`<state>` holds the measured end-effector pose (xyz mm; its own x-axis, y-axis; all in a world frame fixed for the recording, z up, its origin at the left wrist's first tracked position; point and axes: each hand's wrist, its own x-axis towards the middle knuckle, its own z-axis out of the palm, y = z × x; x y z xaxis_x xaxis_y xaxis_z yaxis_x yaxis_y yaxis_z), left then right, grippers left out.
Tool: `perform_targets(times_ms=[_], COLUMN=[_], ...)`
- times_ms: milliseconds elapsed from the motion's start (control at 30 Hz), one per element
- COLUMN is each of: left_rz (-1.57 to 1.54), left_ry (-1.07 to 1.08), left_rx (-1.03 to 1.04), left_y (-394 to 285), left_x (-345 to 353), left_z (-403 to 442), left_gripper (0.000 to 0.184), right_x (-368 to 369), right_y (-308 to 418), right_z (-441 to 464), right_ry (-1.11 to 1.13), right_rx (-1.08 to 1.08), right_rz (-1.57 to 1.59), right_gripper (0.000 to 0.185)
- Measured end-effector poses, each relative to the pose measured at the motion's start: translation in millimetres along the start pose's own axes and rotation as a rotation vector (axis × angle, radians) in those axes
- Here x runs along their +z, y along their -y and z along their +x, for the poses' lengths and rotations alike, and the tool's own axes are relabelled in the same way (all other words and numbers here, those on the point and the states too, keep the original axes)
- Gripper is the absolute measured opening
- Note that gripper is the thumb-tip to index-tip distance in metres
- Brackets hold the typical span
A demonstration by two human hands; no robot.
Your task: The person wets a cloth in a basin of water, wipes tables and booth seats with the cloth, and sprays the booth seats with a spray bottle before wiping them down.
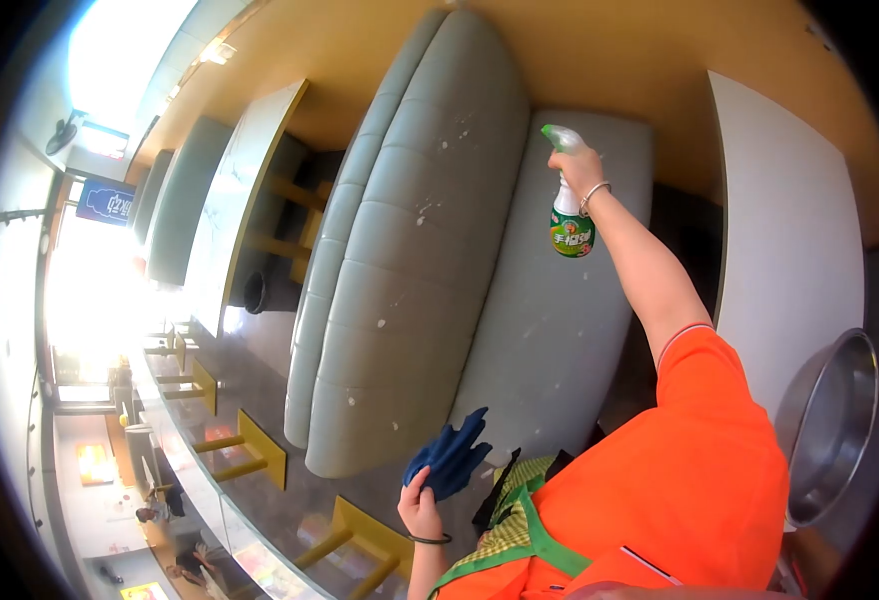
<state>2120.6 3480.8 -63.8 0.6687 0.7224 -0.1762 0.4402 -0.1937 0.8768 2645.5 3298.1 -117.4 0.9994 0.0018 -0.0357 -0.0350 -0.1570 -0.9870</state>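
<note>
The view lies on its side. My right hand (579,168) is wrapped round a spray bottle (572,228) with a green nozzle and a green label, held in front of the seat of a grey padded bench (570,310). My left hand (421,508) grips a bunched dark blue cloth (450,458) near the bench's end. White spots and streaks dot the bench's backrest (410,260), and some fainter ones show on the seat. The bottle and the cloth are both apart from the bench, as far as I can tell.
A white tabletop (790,200) stands opposite the seat, with a large steel basin (835,430) at its near end. Beyond the backrest are a marble-look table (240,190), a dark bin (272,292) and yellow stools (260,448). A glass-fronted counter (215,505) runs along the aisle, with people behind.
</note>
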Motion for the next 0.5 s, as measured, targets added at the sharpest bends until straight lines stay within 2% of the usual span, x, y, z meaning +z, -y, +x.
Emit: perform_targets(times_ms=[67, 200, 267, 300, 367, 500], left_rz=[-0.001, 0.0, 0.01, 0.015, 0.028, 0.053], left_ry=[0.012, 0.027, 0.032, 0.039, 0.046, 0.104], left_rx=[0.002, -0.003, -0.011, -0.028, -0.027, 0.016], left_y=[-3, -1, -4, -4, -6, -12], left_x=[4, 11, 13, 15, 18, 26], left_z=[3, 3, 0, -1, -2, 1], left_gripper=[0.034, 0.033, 0.033, 0.033, 0.034, 0.036], right_x=[-9, -19, -27, -25, -22, -37], right_y=[-3, 3, 16, 10, -4, -10], right_z=[10, 35, 45, 52, 63, 58], right_ry=[-0.086, -0.093, -0.153, -0.152, -0.141, -0.068], right_rx=[0.068, 0.001, 0.153, 0.154, 0.155, 0.034], right_rz=[0.068, 0.262, -0.006, 0.0, 0.218, 0.191], right_gripper=[0.025, 0.019, 0.019, 0.019, 0.02, 0.019])
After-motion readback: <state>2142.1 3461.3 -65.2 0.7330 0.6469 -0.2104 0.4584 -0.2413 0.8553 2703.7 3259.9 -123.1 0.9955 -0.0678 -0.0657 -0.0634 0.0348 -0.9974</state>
